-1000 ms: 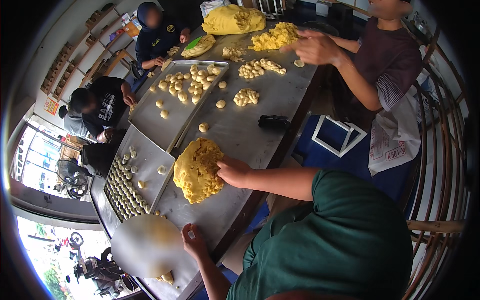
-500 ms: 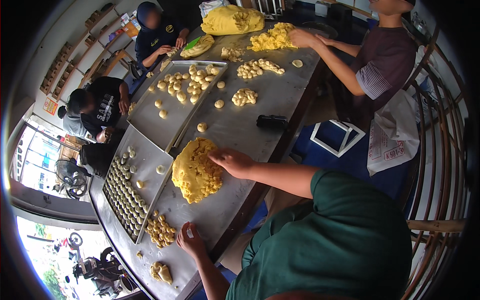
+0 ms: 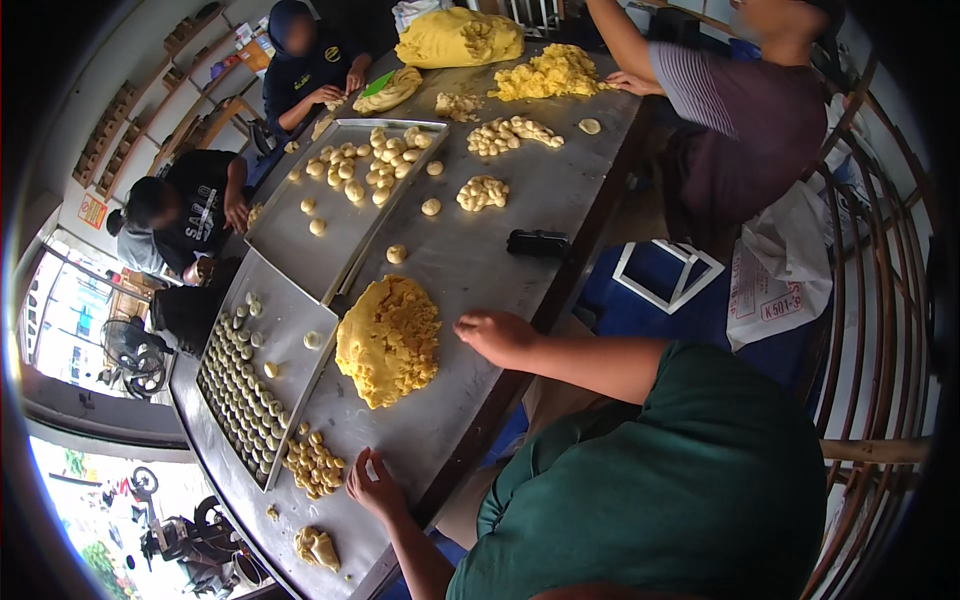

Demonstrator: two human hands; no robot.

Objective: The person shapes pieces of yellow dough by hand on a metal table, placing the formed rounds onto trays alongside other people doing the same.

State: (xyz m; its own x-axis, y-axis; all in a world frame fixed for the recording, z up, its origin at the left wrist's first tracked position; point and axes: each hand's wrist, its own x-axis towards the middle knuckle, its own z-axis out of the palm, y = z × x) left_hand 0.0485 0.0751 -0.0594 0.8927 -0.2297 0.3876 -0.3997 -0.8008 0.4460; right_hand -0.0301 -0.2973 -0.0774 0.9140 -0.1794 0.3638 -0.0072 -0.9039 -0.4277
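A large mound of crumbly yellow filling (image 3: 388, 340) rests on the steel table. My right hand (image 3: 495, 338) hovers just to its right, apart from it, with the fingers curled together; whether a bit of filling is in them is hidden. Near the table's front edge, my left hand (image 3: 375, 485) has its thumb and fingers apart and shows nothing in them. Left of that hand lies a cluster of small dough pieces (image 3: 314, 465). A smooth dough lump (image 3: 316, 548) sits below the cluster. Beyond the mound, rows of round dough balls (image 3: 245, 385) fill part of a metal tray (image 3: 290, 300).
Another tray (image 3: 345, 235) holds larger dough balls. Farther along the table (image 3: 440, 270) are dough clusters (image 3: 482, 194), a black object (image 3: 537, 243), yellow crumbs (image 3: 550, 72) and a big yellow mass (image 3: 460, 38). Several co-workers stand around. A white frame (image 3: 668, 275) lies right of the table.
My right hand has pulled away from the yellow mound toward the right. My left hand stays nearly in place. The co-worker at far right has raised one arm.
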